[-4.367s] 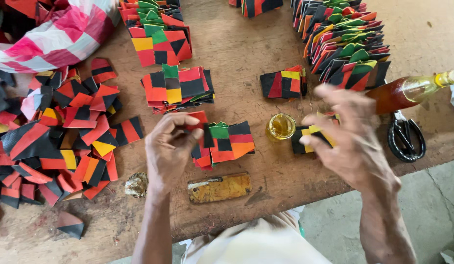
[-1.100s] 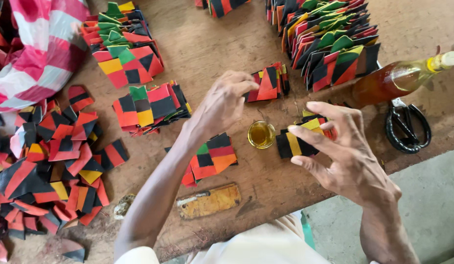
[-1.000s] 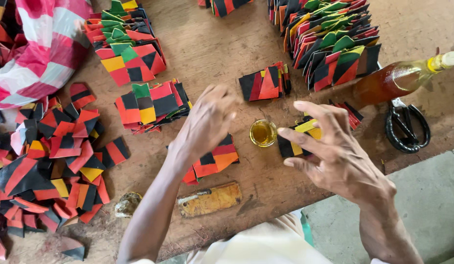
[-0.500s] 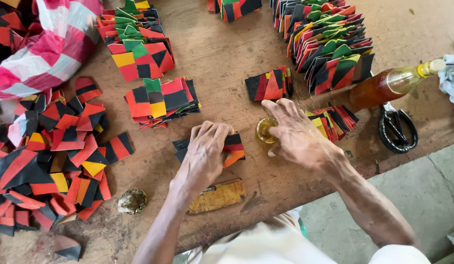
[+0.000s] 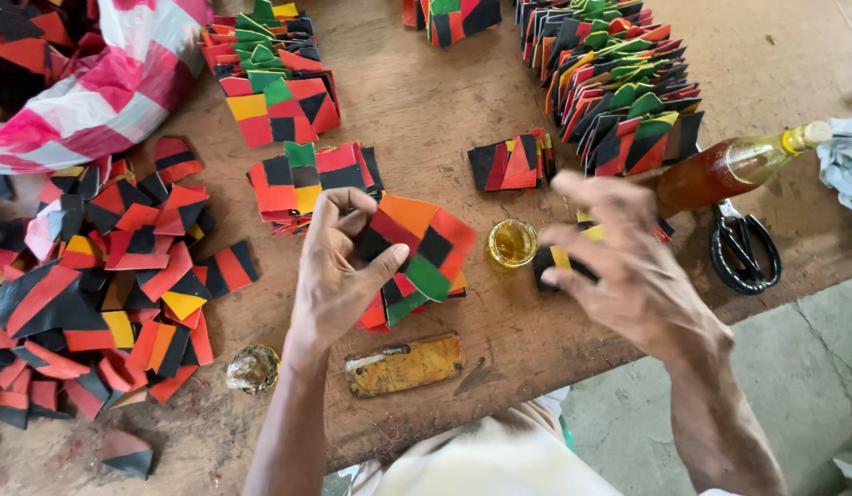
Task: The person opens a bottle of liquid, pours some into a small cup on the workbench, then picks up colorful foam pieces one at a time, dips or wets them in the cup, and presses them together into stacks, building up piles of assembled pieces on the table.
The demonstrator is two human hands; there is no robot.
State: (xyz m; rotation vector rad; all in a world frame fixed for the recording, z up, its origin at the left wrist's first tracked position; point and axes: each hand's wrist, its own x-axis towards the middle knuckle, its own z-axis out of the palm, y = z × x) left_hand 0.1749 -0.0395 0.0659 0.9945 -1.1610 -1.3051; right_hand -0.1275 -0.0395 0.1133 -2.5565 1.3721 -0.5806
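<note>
The left hand pinches one patchwork piece off its stack. The right hand, fingers spread and blurred, holds nothing I can make out. Finished stacks stand far right; many loose pieces remain left.

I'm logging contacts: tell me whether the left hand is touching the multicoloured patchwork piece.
Touching. In the head view the left hand pinches the lifted patchwork piece: its thumb lies across the piece's near edge and its fingers curl over the far edge.

Right hand motion-blurred, hiding a small patchwork piece.

Left hand pinches patchwork piece; right hand hovers beside
</note>
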